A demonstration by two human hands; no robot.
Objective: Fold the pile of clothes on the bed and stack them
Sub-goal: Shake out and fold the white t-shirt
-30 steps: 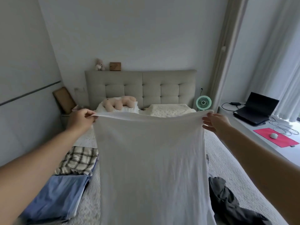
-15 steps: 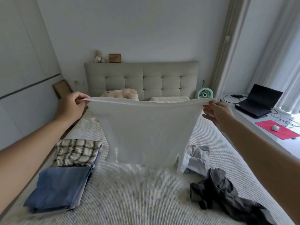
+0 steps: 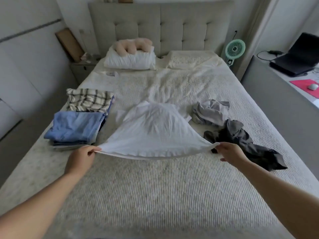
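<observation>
Two bare hands are holding one thin white cotton T-shirt (image 3: 151, 133) by its near hem over the ribbed pale grey bedspread (image 3: 155, 195). The left hand (image 3: 81, 158) is pinching the hem's left corner between thumb and curled fingers, and the right hand (image 3: 229, 152) is gripping the right corner in the same way, so the hem is stretching taut between them just above the bed. The far part of the shirt is lying on the bedspread, billowing up in the middle, with its sleeves spreading out toward the headboard. Left of the shirt, a folded light blue garment (image 3: 76, 126) is sitting on top of a small stack, and a folded cream and black plaid garment (image 3: 88, 100) is lying just beyond it. To the right, a crumpled pale grey garment (image 3: 211, 112) is lying near the shirt's sleeve, touching a rumpled dark charcoal garment (image 3: 245, 144) that is reaching past the right hand. Farther back, a white pillow (image 3: 131, 60) is carrying a peach plush toy (image 3: 133, 46), and a mint green fan (image 3: 235, 49) is standing beside the bed.
</observation>
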